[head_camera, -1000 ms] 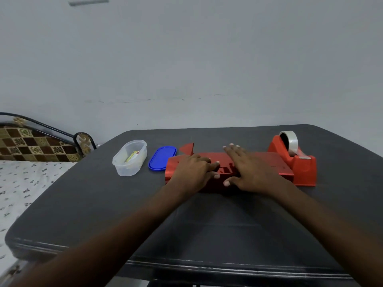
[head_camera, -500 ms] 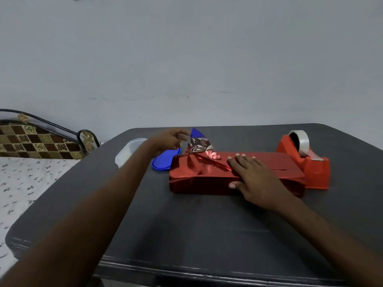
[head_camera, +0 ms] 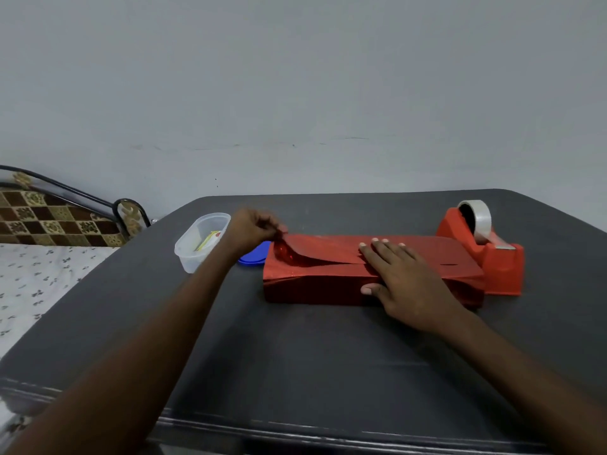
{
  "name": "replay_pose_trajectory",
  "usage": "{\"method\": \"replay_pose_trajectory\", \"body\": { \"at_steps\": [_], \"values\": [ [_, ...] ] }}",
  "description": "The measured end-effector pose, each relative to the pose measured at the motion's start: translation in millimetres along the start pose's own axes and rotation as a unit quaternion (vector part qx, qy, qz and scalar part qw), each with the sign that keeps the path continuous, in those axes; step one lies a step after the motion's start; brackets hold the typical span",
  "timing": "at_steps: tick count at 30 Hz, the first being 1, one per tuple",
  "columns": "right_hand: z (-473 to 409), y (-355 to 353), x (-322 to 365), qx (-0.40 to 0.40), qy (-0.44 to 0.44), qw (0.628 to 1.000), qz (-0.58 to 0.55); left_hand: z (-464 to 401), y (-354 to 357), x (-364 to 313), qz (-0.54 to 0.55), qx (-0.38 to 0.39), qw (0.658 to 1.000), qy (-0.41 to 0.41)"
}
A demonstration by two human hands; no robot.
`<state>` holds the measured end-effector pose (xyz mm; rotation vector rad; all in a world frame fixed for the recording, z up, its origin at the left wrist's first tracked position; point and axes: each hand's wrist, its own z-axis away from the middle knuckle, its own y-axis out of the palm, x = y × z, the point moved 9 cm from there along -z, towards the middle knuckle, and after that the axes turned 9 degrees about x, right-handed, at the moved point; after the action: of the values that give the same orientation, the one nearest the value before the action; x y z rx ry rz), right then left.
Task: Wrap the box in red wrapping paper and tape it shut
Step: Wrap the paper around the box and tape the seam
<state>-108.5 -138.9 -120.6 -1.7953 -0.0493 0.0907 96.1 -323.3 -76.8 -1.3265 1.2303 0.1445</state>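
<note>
A long box covered in shiny red wrapping paper (head_camera: 315, 285) lies across the middle of the dark table (head_camera: 295, 362). My right hand (head_camera: 399, 277) lies flat on top of it, fingers straight, pressing the paper seam down, thumb on the front face. My left hand (head_camera: 253, 229) pinches the loose paper flap (head_camera: 312, 249) at the box's far left corner and holds it lifted and curled. A red tape dispenser (head_camera: 492, 257) with a roll of clear tape (head_camera: 479, 221) stands against the box's right end.
A clear plastic container (head_camera: 197, 247) with small items inside stands left of the box, and its blue lid (head_camera: 254, 257) lies partly hidden behind my left wrist. A patterned bed (head_camera: 49, 244) borders the table's left side. A grey wall stands behind.
My left hand left the top of the box, reached beyond its left end, then came back and took the flap's corner. The raised crumpled flap now lies lower. My right hand stays pressed on the paper.
</note>
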Motion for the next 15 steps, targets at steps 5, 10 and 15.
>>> {"method": "replay_pose_trajectory", "body": {
  "at_steps": [5, 10, 15],
  "values": [
    [-0.4, -1.0, -0.3, 0.01, 0.002, 1.0, -0.005, 13.8, -10.4, -2.6, -0.049, -0.059, 0.997, -0.017],
    [-2.1, -1.6, 1.2, 0.016, 0.006, 1.0, 0.0, 18.5, -23.4, -51.1, -0.057, -0.15, 0.987, 0.005],
    [-3.2, -2.4, 3.1, 0.016, 0.009, 1.0, 0.005, 0.4, 82.0, -103.5, -0.189, 0.054, 0.98, 0.043]
  ]
}}
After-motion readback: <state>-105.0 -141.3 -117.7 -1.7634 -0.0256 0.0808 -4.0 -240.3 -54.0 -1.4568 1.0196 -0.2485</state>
